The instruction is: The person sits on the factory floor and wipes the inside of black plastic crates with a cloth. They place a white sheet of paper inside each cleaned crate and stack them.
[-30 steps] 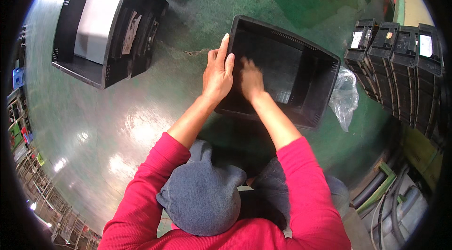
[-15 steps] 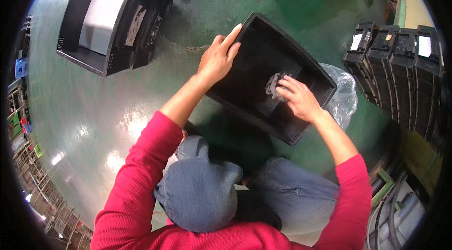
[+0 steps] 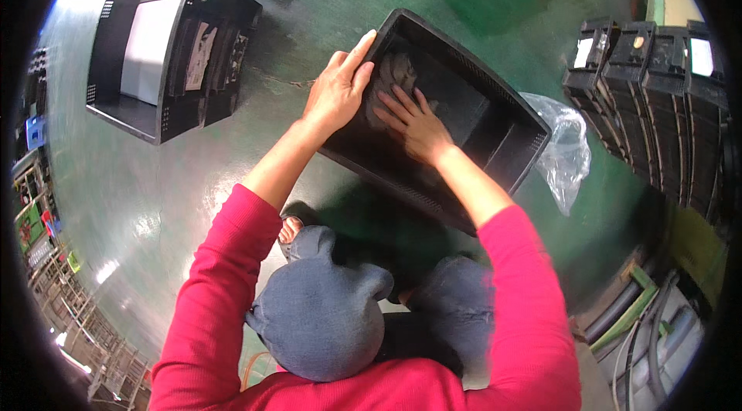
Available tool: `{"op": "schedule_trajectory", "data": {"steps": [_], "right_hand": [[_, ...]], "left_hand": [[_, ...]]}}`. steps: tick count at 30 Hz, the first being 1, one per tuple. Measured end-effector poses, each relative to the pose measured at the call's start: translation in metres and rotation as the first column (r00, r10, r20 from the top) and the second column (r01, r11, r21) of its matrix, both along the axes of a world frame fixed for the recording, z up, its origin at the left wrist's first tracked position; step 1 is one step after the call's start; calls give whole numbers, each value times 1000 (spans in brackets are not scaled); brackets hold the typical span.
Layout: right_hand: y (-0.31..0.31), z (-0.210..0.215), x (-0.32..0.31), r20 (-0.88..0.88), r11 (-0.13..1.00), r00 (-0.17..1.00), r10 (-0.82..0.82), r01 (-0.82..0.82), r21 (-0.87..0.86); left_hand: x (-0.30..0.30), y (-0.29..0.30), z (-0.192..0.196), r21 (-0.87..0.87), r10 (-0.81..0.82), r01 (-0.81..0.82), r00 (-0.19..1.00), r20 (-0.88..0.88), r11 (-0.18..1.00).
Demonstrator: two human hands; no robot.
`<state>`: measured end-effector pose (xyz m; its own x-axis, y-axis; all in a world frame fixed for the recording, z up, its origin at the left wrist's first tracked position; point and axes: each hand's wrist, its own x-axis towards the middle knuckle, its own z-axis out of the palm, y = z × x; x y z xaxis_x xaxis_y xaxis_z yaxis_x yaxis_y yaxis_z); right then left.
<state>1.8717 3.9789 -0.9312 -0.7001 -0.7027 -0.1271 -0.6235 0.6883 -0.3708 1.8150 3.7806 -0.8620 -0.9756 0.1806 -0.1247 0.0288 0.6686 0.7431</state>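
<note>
Green floor (image 3: 193, 179); black box (image 3: 461, 113), edge-gripped by left hand (image 3: 338, 90); right hand (image 3: 417, 126), splayed against grey rag (image 3: 398, 71), shifted leftward, wiping there.

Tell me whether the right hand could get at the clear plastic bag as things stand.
Probably yes, though not directly: the right hand is inside the black crate and would first have to clear its right wall. Beyond, the clear plastic bag lies in plain view on the floor.

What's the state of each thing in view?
Handled black rectangular plastic crate: open-topped
Left bare hand: at its rim
Right bare hand: inside it, fingers spread
Black rectangular plastic crate at left: open-topped
Clear plastic bag: crumpled, lying unheld
Black plastic crates at right: close together
</note>
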Motion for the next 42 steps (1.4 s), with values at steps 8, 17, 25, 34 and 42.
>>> {"op": "schedule_trajectory", "data": {"steps": [8,17,25,34,42], "right_hand": [[65,35,51,-62,961,998,-17,33,275],[32,131,-15,904,830,297,-307,549,101],[82,150,1,850,812,501,-164,558,-172],[112,133,6,685,534,449,-574,839,-103],[124,70,6,-117,761,965,233,-107,639]], "left_hand": [[1,7,7,-32,17,-17,1000,14,999],[3,2,1,-50,28,-28,1000,2,998],[5,2,1,-86,18,-18,1000,5,996],[3,5,-2,-75,24,-24,1000,-12,997],[3,7,-1,-72,30,-31,999,-24,997]]}}
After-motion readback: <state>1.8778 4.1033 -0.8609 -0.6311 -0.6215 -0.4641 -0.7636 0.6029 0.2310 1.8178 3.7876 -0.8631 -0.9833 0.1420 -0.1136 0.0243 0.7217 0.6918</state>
